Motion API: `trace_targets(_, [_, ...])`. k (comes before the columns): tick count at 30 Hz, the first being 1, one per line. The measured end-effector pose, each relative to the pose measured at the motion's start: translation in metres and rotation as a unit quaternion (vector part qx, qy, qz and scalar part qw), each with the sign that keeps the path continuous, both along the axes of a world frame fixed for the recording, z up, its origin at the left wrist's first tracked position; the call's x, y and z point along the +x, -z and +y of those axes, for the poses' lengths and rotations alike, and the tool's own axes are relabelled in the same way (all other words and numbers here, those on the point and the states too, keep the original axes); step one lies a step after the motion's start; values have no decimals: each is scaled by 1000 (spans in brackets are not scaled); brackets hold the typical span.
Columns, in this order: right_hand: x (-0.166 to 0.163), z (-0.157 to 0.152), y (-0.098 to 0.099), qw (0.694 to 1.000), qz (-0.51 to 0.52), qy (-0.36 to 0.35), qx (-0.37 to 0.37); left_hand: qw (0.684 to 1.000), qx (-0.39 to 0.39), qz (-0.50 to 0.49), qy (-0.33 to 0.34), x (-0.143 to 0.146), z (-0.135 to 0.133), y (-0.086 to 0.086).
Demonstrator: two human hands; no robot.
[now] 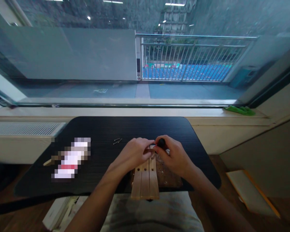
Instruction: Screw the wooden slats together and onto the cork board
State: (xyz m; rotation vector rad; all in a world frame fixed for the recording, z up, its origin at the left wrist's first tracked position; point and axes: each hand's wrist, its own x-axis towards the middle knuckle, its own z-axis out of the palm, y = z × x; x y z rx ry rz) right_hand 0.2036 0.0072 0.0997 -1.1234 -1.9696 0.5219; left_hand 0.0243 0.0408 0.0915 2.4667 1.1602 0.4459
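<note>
A set of three light wooden slats lies side by side at the near edge of the black table, overhanging it toward me. My left hand is closed in a pinch at the far end of the slats, holding something small I cannot make out. My right hand is closed around a black-handled tool, its handle showing above the fingers, right next to the left fingertips. Both hands meet over the slats' far end.
Two small nails or screws lie on the table left of my hands. A blurred white and red item lies on the left part of the table. A brown board lies under my right hand. A green cloth rests on the window sill.
</note>
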Motion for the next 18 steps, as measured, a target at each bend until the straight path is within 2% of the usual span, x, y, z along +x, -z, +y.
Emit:
trace_targets(3, [1,1,-1,1000,0,1,-3,999,-21,20,-17,5,1,6])
trace_targets(9, [1,2,-3,1000,2,-8,-5,999,-38,-7,-32,5,4,11])
trace_targets(18, [-2,4,-4,999,-3,-16,-36,998,-51,-14,-19,6,6,11])
